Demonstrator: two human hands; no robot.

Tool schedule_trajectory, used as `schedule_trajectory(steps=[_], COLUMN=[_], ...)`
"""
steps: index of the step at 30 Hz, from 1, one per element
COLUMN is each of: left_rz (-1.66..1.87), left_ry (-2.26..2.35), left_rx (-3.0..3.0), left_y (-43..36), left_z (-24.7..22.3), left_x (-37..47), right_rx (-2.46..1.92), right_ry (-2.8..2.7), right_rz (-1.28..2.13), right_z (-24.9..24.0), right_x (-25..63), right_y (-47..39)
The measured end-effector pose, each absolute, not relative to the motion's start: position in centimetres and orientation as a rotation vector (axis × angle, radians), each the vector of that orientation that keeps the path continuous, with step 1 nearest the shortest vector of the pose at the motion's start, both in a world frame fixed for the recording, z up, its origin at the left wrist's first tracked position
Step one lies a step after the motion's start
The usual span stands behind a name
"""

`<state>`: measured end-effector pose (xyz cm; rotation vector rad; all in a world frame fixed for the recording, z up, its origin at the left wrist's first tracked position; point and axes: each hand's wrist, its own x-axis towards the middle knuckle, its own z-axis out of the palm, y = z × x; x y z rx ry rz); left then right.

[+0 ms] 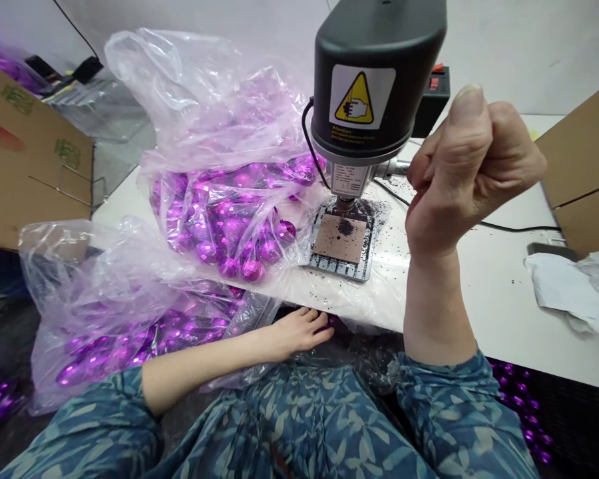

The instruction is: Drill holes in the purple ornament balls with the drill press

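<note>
My right hand (472, 159) is raised in a closed fist around the feed handle (400, 167) of a black bench drill press (372, 80). My fingers hide the handle's end. Low at the table's front edge, my left hand (304, 330) curls over a shiny purple faceted ball, mostly hidden by the fingers. Under the drill chuck (346, 203) lies a brown square board (332, 243) with a small hole, on the grey slotted base (352, 271). Dark shavings (346, 228) are heaped on the board and scattered around it.
Clear plastic bags (194, 120) full of purple faceted balls (234, 226) spread over the left side of the white table (504, 306). Cardboard boxes (24, 140) stand on both sides. A black cable and crumpled white paper (566, 289) lie at right.
</note>
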<state>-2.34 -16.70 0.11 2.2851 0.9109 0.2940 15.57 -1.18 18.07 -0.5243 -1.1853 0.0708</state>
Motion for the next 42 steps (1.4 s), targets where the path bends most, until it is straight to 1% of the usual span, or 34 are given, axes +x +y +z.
schedule_trajectory(steps=[2, 4, 5, 7, 9, 11, 13, 15, 17, 18, 20, 23, 25, 27, 29, 33, 35, 38, 42], left_rz=[0.407, 0.635, 0.761, 0.836, 0.680, 0.342, 0.065, -0.022, 0.062, 0.163, 0.482, 0.980, 1.121, 1.151, 1.157, 1.214, 1.244, 1.166, 1.002], left_ry=[0.905, 0.961, 1.022, 1.236, 1.500, 1.691, 1.735, 1.686, 1.640, 1.627, 1.590, 1.412, 1.279, 1.216, 1.224, 1.314, 1.330, 1.240, 1.091], left_rx=[2.346, 2.385, 2.400, 2.399, 2.434, 2.451, 2.445, 2.426, 2.381, 2.350, 2.259, 1.928, 1.640, 1.450, 1.431, 1.735, 1.782, 1.498, 1.002], left_y=[-15.6, -12.9, -11.2, -7.2, -3.5, -0.8, 0.8, 1.3, 1.3, 1.2, 0.8, 0.3, 0.2, 0.2, 0.3, -0.1, -0.7, -1.3, -1.0], left_z=[-0.4, 0.1, 0.6, 1.9, 3.1, 3.8, 4.0, 4.1, 4.2, 4.3, 4.4, 4.2, 3.8, 3.5, 3.5, 4.4, 4.9, 4.8, 3.5], left_x=[-2.8, -3.6, -4.1, -5.1, -6.2, -7.1, -7.7, -8.1, -8.3, -8.3, -7.9, -6.7, -5.7, -5.0, -4.5, -4.1, -3.7, -2.8, -1.7], right_rx=[-0.497, -0.475, -0.476, -0.477, -0.478, -0.480, -0.487, -0.480, -0.457, -0.440, -0.409, -0.382, -0.396, -0.454, -0.528, -0.561, -0.580, -0.646, -0.593], right_ry=[-1.191, -1.192, -1.195, -1.206, -1.199, -1.192, -1.190, -1.196, -1.193, -1.192, -1.198, -1.218, -1.231, -1.237, -1.241, -1.255, -1.268, -1.263, -1.239], right_rz=[0.069, 0.052, 0.043, 0.037, 0.045, 0.057, 0.074, 0.077, 0.073, 0.075, 0.094, 0.139, 0.159, 0.166, 0.160, 0.077, 0.001, -0.058, 0.036], right_z=[18.1, 18.0, 18.0, 17.9, 17.8, 17.8, 17.8, 17.8, 17.7, 17.6, 17.5, 17.1, 16.8, 16.7, 16.7, 16.7, 16.6, 16.6, 16.8], right_x=[15.6, 15.6, 15.6, 15.6, 15.7, 15.7, 15.8, 15.8, 15.9, 15.9, 15.9, 16.1, 16.2, 16.3, 16.4, 16.4, 16.3, 16.2, 16.0], right_y=[-1.1, -1.0, -1.0, -0.9, -0.8, -0.8, -0.8, -0.9, -0.9, -0.9, -0.8, -0.7, -0.6, -0.6, -0.7, -0.8, -0.8, -0.8, -1.0])
